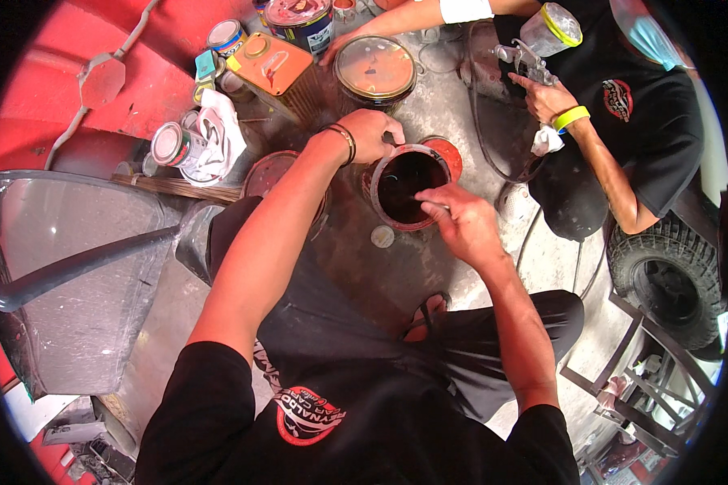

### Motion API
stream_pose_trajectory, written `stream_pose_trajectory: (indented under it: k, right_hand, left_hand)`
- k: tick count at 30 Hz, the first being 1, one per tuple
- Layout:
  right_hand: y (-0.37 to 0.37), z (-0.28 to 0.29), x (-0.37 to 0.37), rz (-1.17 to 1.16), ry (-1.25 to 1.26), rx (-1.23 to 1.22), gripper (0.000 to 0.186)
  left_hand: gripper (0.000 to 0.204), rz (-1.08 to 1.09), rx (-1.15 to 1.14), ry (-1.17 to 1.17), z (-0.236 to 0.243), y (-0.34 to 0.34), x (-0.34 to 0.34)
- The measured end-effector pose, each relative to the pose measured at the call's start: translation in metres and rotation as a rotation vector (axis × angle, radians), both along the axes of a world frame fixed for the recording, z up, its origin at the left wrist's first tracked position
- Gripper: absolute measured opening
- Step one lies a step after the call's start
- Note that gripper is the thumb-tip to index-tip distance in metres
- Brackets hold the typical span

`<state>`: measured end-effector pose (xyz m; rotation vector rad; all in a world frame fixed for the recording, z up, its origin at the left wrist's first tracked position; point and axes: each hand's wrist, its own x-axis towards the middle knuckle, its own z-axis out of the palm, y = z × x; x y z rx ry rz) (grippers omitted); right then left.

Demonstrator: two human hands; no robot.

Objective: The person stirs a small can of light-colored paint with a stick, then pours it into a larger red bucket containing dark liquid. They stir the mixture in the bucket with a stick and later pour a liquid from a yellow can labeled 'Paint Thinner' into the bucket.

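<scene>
An open paint can (383, 212) with dark liquid inside stands on the floor before me. My left hand (370, 136) is at its far left rim, fingers curled and closed on the edge. Over the near right rim, my right hand (463, 220) grips a thin stick (423, 199) that slants into the can; its lower end is lost in the dark paint. A red round lid (445, 155) lies partly behind the can. Beyond my left hand stands a large can with an orange-stained lid (374, 68). A small pale disc (383, 236) lies close to the open can.
At right, a co-worker holds a spray gun (530, 61) and stretches the other arm toward the far cans. A rectangular orange-topped tin (271, 65) and several cans stand back left. A hose (479, 121) loops over the floor; a tire (663, 279) and metal frame (635, 364) are right.
</scene>
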<state>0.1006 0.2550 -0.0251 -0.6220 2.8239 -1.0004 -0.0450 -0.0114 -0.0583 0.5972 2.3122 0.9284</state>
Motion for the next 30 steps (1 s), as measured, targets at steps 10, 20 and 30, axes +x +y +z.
stream_pose_trajectory:
  k: [10, 20, 30]
  right_hand:
    - [-0.004, -0.003, 0.011, -0.085, -0.004, 0.089, 0.020]
    - [0.001, -0.002, 0.006, -0.088, -0.068, 0.135, 0.020]
    - [0.009, -0.001, -0.001, -0.107, 0.030, 0.220, 0.019]
  left_hand:
    - [0.032, 0.012, 0.002, -0.022, 0.002, 0.004, 0.000]
    - [0.027, -0.060, 0.050, 0.136, -0.016, -0.003, -0.002]
    - [0.030, -0.050, 0.031, 0.157, -0.019, -0.003, -0.001]
